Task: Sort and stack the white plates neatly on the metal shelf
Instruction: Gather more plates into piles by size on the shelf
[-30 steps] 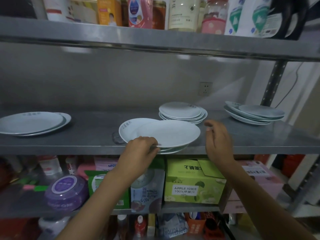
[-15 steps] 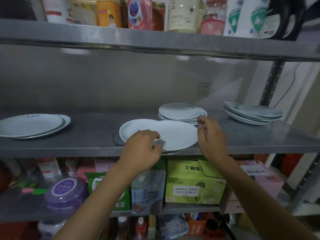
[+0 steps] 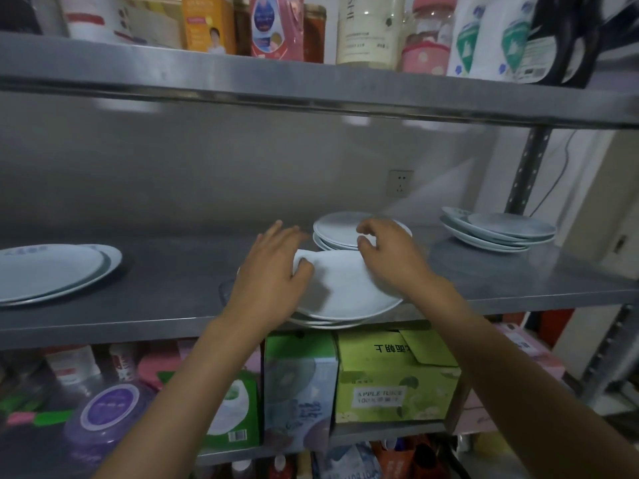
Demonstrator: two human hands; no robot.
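Note:
A stack of white plates point(image 3: 349, 292) sits at the front edge of the metal shelf point(image 3: 166, 292), slightly overhanging it. My left hand point(image 3: 273, 267) rests on the top plate's left rim, thumb on its surface, fingers spread. My right hand point(image 3: 387, 254) lies over the plate's right rear rim, fingers curled. Behind it stands a smaller plate stack point(image 3: 340, 229), partly hidden by my right hand. A third stack point(image 3: 498, 231) sits at the far right, and large plates point(image 3: 52, 271) lie at the left.
The upper shelf point(image 3: 311, 84) carries bottles and packets close overhead. A shelf post point(image 3: 527, 167) stands at the right rear. A wall socket point(image 3: 400, 183) is behind. Boxes, among them a green apple juice carton point(image 3: 394, 382), fill the lower shelf.
Both hands have moved up and inward over the front stack. The right hand went from beside the plate to over its rear rim. The view shifted slightly downward.

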